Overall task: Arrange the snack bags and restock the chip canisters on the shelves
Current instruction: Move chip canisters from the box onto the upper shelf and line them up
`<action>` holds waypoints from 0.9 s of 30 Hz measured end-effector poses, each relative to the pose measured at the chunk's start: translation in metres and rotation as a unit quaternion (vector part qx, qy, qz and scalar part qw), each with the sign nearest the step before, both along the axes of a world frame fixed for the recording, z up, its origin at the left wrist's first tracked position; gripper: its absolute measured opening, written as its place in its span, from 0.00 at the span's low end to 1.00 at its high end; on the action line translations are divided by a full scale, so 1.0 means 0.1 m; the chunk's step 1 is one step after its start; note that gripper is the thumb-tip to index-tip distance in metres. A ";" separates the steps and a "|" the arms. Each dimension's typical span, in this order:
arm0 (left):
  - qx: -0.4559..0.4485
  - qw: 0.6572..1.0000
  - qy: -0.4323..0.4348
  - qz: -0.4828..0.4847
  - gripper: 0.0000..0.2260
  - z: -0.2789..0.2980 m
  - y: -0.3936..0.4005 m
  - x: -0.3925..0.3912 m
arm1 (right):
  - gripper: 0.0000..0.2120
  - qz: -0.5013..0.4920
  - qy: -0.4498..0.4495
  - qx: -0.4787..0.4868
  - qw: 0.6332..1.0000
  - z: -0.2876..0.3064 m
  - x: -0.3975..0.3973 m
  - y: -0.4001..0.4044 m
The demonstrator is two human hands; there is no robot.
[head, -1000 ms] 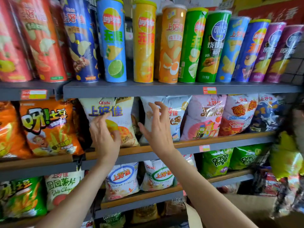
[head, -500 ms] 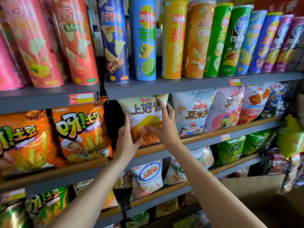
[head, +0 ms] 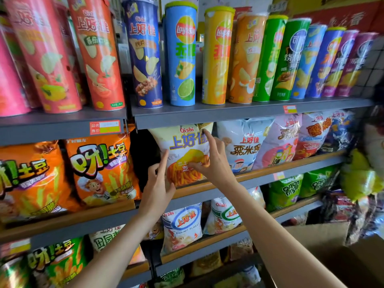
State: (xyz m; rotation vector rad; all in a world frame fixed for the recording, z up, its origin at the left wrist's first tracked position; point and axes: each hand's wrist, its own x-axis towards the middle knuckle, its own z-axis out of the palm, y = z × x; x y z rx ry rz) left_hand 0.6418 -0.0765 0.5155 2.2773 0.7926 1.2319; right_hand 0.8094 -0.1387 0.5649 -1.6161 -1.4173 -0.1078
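Crinkly foil, that pale yellow Oishi snack bag [head: 182, 146]: puffed with air, light, soft and crushable I'd judge, best taken by its side seams. It stands at the left end of the grey middle shelf [head: 259, 179], against the front lip. Left hand [head: 159, 189] presses open fingers on its left edge; right hand [head: 212, 163] lies spread on its face, neither clamped. Four more bags stand rightward; twelve tall chip canisters [head: 182, 57] show above.
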 end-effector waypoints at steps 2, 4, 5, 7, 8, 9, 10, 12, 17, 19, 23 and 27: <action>0.014 1.000 -0.001 0.007 0.40 0.04 -0.03 -0.01 | 0.40 -0.008 -0.009 0.003 1.000 0.07 -0.01 -0.01; 0.026 0.999 -0.013 0.019 0.39 0.08 -0.05 0.01 | 0.34 -0.037 -0.028 0.026 0.999 0.13 -0.01 -0.03; 0.034 0.999 -0.017 0.026 0.39 0.10 -0.07 0.02 | 0.31 -0.075 -0.037 0.054 0.995 0.15 0.01 -0.04; 0.055 0.998 -0.017 0.036 0.39 0.13 -0.10 0.04 | 0.25 -0.182 -0.027 0.101 0.978 0.15 0.09 -0.08; 0.064 0.997 -0.011 0.043 0.40 0.14 -0.10 0.05 | 0.24 -0.234 -0.002 0.092 0.968 0.15 0.14 -0.11; 0.065 0.996 -0.005 0.053 0.40 0.15 -0.10 0.08 | 0.24 -0.275 0.029 0.060 0.959 0.15 0.20 -0.13; 0.059 0.996 0.001 0.064 0.40 0.15 -0.11 0.11 | 0.25 -0.297 0.056 0.022 0.953 0.14 0.28 -0.14; 0.039 0.997 0.005 0.068 0.39 0.15 -0.13 0.20 | 0.25 -0.285 0.057 -0.029 0.956 0.15 0.43 -0.15; 0.024 0.996 -0.002 0.082 0.41 0.16 -0.21 0.34 | 0.22 -0.204 -0.010 -0.043 0.978 0.29 0.68 -0.15; 0.029 0.996 -0.002 0.084 0.41 0.17 -0.22 0.36 | 0.23 -0.193 -0.016 -0.053 0.980 0.29 0.74 -0.16; 0.030 0.995 -0.003 0.092 0.41 0.18 -0.27 0.37 | 0.29 -0.199 -0.006 -0.074 0.977 0.18 0.76 -0.24; 0.042 0.995 -0.008 0.095 0.40 0.14 -0.28 0.36 | 0.31 -0.196 -0.006 -0.082 0.977 0.13 0.73 -0.33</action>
